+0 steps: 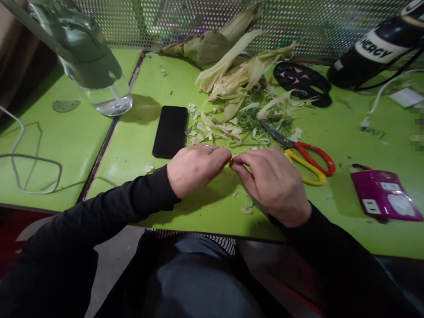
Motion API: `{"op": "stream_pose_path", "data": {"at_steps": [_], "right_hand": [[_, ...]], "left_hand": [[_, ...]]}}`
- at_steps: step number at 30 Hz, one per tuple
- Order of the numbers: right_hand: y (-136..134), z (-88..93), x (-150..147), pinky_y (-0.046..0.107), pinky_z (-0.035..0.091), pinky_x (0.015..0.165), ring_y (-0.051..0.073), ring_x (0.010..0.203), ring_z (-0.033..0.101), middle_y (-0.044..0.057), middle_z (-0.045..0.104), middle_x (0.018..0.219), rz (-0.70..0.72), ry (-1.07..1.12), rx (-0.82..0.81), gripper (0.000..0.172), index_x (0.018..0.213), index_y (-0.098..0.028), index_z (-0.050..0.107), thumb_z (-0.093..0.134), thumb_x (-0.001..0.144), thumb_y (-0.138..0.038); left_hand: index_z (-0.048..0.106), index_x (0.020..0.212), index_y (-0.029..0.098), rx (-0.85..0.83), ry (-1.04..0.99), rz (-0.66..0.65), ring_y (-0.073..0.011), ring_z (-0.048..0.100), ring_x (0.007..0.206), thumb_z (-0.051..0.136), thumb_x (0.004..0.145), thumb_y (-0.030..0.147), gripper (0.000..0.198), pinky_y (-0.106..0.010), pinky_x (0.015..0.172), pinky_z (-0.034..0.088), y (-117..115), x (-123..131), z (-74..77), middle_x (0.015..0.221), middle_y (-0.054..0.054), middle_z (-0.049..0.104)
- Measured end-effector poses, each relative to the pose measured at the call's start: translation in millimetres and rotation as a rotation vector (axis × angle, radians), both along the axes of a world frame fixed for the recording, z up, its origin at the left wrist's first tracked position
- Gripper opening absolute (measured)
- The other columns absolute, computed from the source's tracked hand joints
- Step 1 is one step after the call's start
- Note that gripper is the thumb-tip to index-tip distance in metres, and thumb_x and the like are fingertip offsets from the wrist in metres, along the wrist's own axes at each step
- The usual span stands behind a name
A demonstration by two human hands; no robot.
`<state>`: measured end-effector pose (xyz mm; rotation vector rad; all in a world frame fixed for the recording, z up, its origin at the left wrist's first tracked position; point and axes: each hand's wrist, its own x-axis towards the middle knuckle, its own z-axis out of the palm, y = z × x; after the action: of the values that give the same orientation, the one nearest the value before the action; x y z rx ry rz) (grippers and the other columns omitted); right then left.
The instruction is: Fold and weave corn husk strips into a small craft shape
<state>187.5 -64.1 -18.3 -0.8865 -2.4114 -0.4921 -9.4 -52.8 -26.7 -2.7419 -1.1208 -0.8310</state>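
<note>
My left hand [197, 170] and my right hand [273, 181] meet fingertip to fingertip above the front of the green table. Both are closed in a pinch, and whatever is between the fingertips is too small to make out. Just beyond them lies a heap of dry corn husks [232, 90] with green shredded strips [248, 118] and pale scraps. Scissors [294, 145] with one red and one yellow handle rest beside my right hand, blades slightly apart. A black phone [170, 131] lies flat past my left hand. A few curled pale scraps [247, 205] are under my right hand.
A clear and green water bottle [96, 66] stands at the left. At the back right are a black bottle [374, 51] and a black palette-shaped object [301, 83]. A purple packet [386, 194] lies right. White cables [380, 95] cross the table [132, 185]; perforated mesh [129, 26] borders its back.
</note>
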Motion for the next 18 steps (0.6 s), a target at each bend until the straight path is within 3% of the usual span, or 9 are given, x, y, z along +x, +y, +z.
{"op": "stream_pose_path", "data": {"at_steps": [5,10,18], "right_hand": [[0.6,-2.4,0.0,0.035,0.045,0.066,0.021,0.070,0.055,0.010,0.065,0.077,-0.012,-0.041,-0.003,0.011,0.093,-0.012,0.061,0.057,0.092,-0.022],[1.3,-5.0,1.2,0.034,0.043,0.067,0.021,0.071,0.053,0.009,0.063,0.078,-0.029,-0.055,-0.027,0.014,0.095,-0.011,0.061,0.054,0.094,-0.024],[1.4,-3.4,-3.4,0.033,0.040,0.064,0.020,0.068,0.047,0.008,0.056,0.072,-0.057,-0.049,-0.024,0.021,0.086,-0.013,0.060,0.046,0.097,-0.025]], "left_hand": [[0.064,0.093,0.014,0.033,0.047,0.007,-0.0136,0.060,0.060,0.046,0.097,0.023,0.020,-0.023,0.051,0.042,-1.3,-0.3,0.3,0.068,-0.002,0.064],[0.063,0.098,0.013,0.034,0.100,-0.006,-0.0136,0.064,0.067,0.043,0.098,0.020,0.021,-0.023,0.051,0.043,-3.0,-0.1,2.2,0.086,-0.005,0.069],[0.062,0.100,0.014,0.062,0.191,0.002,-0.0136,0.064,0.066,0.039,0.099,0.015,0.023,-0.024,0.050,0.040,-5.3,2.0,3.6,0.083,-0.004,0.069]]}}
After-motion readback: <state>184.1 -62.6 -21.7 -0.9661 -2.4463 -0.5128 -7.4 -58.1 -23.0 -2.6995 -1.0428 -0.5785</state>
